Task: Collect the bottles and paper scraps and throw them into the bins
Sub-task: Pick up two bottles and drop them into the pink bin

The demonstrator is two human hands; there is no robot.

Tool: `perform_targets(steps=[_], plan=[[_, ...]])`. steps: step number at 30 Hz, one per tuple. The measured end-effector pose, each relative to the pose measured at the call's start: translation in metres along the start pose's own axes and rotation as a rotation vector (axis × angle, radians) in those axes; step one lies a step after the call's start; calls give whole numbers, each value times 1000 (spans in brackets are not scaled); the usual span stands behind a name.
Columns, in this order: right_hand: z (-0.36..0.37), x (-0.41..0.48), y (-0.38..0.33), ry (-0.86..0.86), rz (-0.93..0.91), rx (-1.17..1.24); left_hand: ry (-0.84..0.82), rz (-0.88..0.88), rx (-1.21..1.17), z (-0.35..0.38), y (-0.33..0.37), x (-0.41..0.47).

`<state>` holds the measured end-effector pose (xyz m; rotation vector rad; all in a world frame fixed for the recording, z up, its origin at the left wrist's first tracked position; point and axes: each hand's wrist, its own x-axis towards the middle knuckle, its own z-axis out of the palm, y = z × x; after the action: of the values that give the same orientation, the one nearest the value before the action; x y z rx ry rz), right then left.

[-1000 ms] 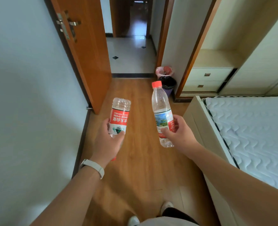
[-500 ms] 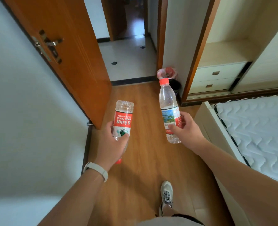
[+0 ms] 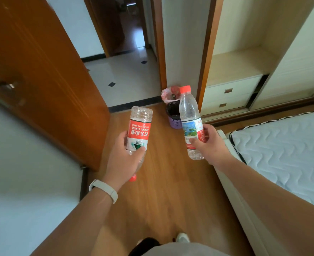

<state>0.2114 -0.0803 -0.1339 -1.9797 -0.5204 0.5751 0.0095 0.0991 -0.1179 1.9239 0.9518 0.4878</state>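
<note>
Left bottle (image 3: 139, 130): clear plastic, red label, held upside down, its base up and its red cap (image 3: 132, 178) showing below the palm. Gripped around the lower label by the left hand (image 3: 123, 159), fingers and thumb wrapped shut on it. A pale wristband (image 3: 104, 189) sits on that wrist.

Right bottle (image 3: 190, 121): clear plastic, upright with a slight tilt, red cap on top, label with a landscape print. Gripped by the right hand (image 3: 209, 145) at the label, thumb across the front, fingers closed behind. It is held just right of the left bottle, apart from it, both above the wood floor (image 3: 171, 182).

Purple bin (image 3: 174, 119): woven basket with a dark liner, on the floor beyond the right bottle and partly hidden by it.

Pink bin (image 3: 168, 94): lined with a pink bag, directly behind the purple bin, against the wall by the doorway; contents too unclear to name.

Door (image 3: 47, 85): orange wood, open, left of the left bottle.

Drawers (image 3: 230, 97): cream unit, two fronts, right of the bins.

Mattress (image 3: 285, 148): white, quilted, right of the right hand.

Shoe (image 3: 183, 237): pale, at bottom edge, below the bottles.
</note>
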Motion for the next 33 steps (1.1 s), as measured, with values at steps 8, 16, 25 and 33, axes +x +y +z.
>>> perform_targets(steps=[8,16,25,33], plan=[[7,81,-5,46,65,-13,-77,-22,-21,18,-6,109],[58,204,-57,97,107,-15,-122,-32,-100,-1,-19,246],[134,341,-120,81,109,-97,-132,8,-69,-49,-35,410],[138,412,-137,167,138,-91,-143,6,-83,-45,-33,502]])
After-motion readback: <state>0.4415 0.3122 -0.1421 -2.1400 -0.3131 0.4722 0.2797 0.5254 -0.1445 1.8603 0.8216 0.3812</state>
